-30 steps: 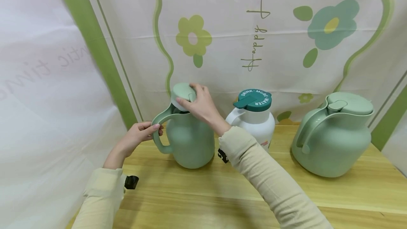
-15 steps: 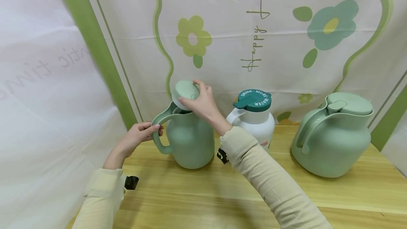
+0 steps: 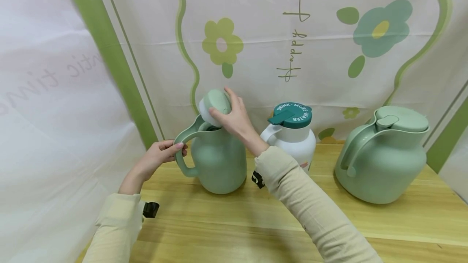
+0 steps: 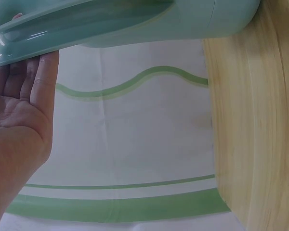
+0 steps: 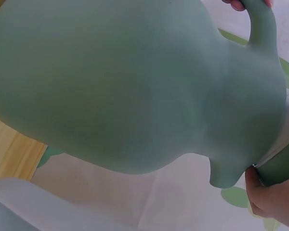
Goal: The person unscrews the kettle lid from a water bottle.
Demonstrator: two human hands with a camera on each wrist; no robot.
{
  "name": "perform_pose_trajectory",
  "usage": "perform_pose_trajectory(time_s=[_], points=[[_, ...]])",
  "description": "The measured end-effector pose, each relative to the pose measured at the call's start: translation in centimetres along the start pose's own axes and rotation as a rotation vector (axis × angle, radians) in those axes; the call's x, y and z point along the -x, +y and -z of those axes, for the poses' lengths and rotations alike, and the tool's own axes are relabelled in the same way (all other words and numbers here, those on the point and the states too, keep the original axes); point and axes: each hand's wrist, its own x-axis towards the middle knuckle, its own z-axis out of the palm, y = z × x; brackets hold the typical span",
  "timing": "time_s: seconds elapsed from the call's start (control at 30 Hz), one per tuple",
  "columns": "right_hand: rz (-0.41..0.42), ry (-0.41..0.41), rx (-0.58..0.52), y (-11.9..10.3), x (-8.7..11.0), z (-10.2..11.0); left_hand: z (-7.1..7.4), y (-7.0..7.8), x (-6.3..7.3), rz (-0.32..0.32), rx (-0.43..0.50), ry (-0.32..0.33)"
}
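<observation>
A pale green vacuum jug (image 3: 219,163) stands upright at the left of the table. Its handle (image 3: 185,167) is pinched near the top by my left hand (image 3: 159,155), thumb in front and fingers behind; the left wrist view shows those fingers (image 4: 41,79) reaching up under the handle. My right hand (image 3: 235,117) grips the jug's round lid (image 3: 216,102), green on top with a white underside. The lid tilts over the jug's mouth, its lower edge right at the rim. The right wrist view is mostly filled by the jug body (image 5: 135,86).
To the right of the jug stands a white jug with a dark green lid (image 3: 292,143), partly behind my right wrist. A wider pale green jug (image 3: 384,161) with its lid on sits farther right. A flower-printed cloth (image 3: 256,52) hangs behind the wooden table (image 3: 204,230).
My right hand has raised the lid a little and tipped it farther, so more of its white underside shows on the left. My left hand and the jug keep their place.
</observation>
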Motion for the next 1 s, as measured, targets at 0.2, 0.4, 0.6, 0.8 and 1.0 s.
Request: perform_pose_trajectory(time_s=[0.2,0.4,0.6,0.8,1.0], points=[[-0.023,-0.01,-0.003,0.1,0.0,0.5,0.0,0.0,-0.1,-0.003,-0.001,-0.006],[-0.023,-0.012,0.007,0.3,0.2,0.9,0.0,0.1,0.0,-0.001,-0.007,-0.004],[0.004,-0.009,-0.002,0.5,0.3,1.3,0.0,0.1,0.0,-0.001,-0.006,-0.006],[0.041,-0.014,-0.016,0.8,0.3,1.4,0.0,0.1,0.1,0.0,-0.004,-0.004],[0.068,0.0,-0.036,1.2,0.5,1.4,0.0,0.1,0.0,-0.003,-0.005,-0.007]])
